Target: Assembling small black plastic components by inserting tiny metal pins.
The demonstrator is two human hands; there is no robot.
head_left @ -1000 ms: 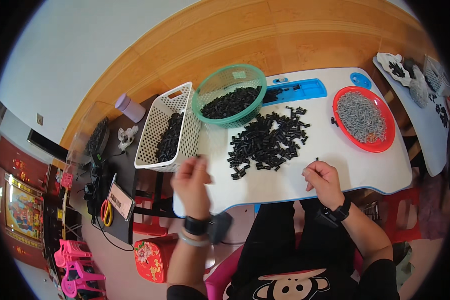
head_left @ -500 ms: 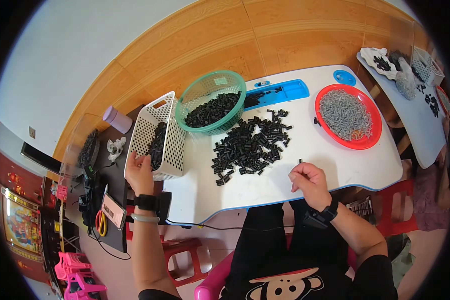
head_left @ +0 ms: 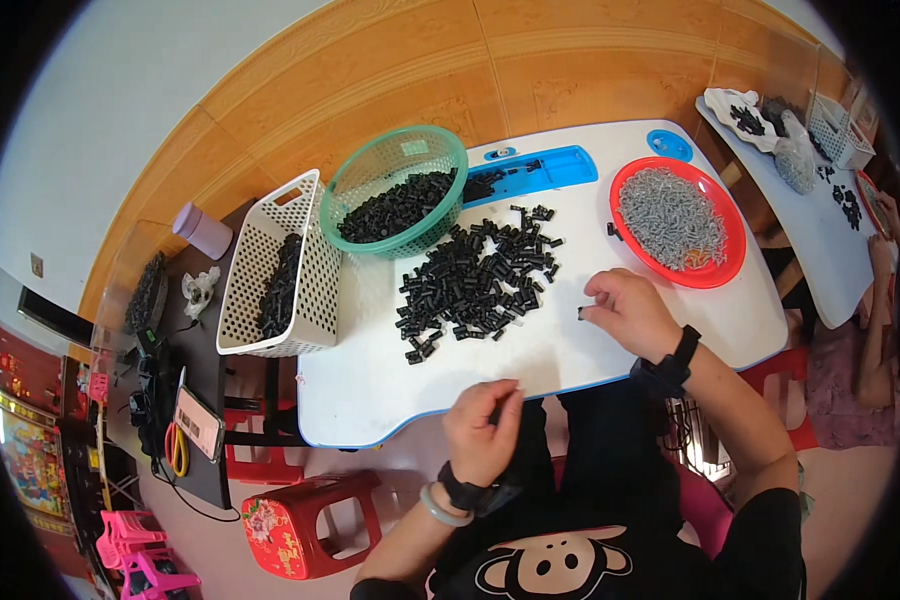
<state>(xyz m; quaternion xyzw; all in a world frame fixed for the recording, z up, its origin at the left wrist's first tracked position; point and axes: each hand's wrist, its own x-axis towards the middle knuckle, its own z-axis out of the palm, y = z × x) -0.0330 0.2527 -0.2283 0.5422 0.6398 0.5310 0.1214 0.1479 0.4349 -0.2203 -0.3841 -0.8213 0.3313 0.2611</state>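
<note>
My right hand [head_left: 630,312] is over the right front of the white table [head_left: 370,390], pinching a small black plastic part [head_left: 582,313] at its fingertips. My left hand [head_left: 480,432] hangs at the table's front edge with curled fingers; whether the dark spot between thumb and fingers is a part or a gap is unclear. Between the hands and the far side lies a loose heap of small black parts [head_left: 480,283]. More fill the green basket [head_left: 395,250] and the white perforated basket [head_left: 315,290]. A red plate [head_left: 705,278] bears many small grey screws [head_left: 673,220].
Behind the heap lies a blue tray [head_left: 560,172]. A dark side table at left holds a purple bottle [head_left: 203,231], a phone [head_left: 199,424] and yellow-handled scissors [head_left: 176,450]. A red stool [head_left: 275,535] stands below. Another person sits by a second table [head_left: 800,215] at right.
My left hand has left the white basket and moved right to the table's front edge. My right hand has risen slightly over the table, and the black part shows at its fingertips.
</note>
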